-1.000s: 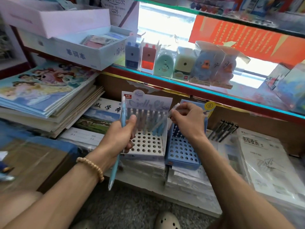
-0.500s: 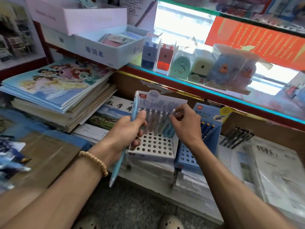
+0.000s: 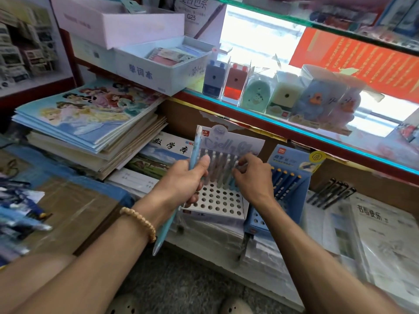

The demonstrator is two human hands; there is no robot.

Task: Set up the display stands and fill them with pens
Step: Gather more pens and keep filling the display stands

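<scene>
Head view: a white display stand with a grid of round holes sits on a stack of wrapped paper goods on the lower shelf, its printed backing card upright behind a back row of pale pens. The front rows of holes are unfilled. The right hand reaches into the right end of that row, its fingertips pinching the top of one pen there. The left hand is curled in a closed grip around a light blue pen, held nearly upright just left of the stand, tip pointing down past the wrist with its beaded bracelet. Touching the white stand on its right is a blue display stand holding a few dark blue pens. Further right, black pens lie loose on wrapped booklets. A pile of picture books sits to the left, and pencil sharpeners line the glass shelf above.
</scene>
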